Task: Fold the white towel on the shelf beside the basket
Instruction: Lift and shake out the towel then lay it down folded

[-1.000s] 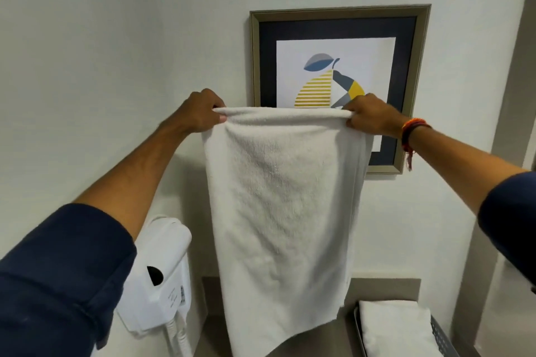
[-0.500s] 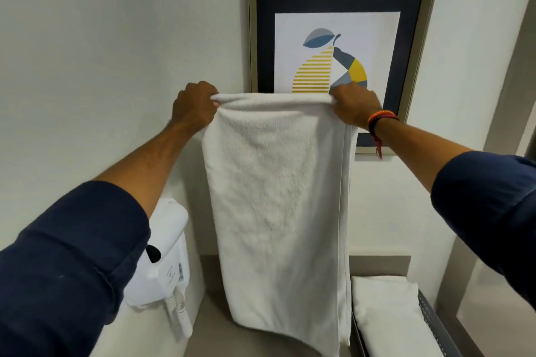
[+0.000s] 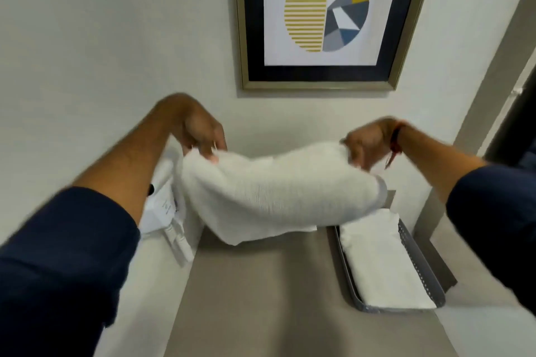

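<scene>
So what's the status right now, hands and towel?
Left hand and right hand each gripping a top end. White towel slung between them above the shelf. Basket alongside, nothing blocking.

White towel point(image 3: 269, 197) reads as nubby terry cloth; the shelf point(image 3: 261, 284) looks smooth and matt; the grey basket point(image 3: 417, 258) shows perforated walls; the picture frame point(image 3: 240, 38) carries a brushed metallic sheen.

two hands point(image 3: 203, 127), two towels point(image 3: 272, 191), one basket point(image 3: 420, 264)
</scene>
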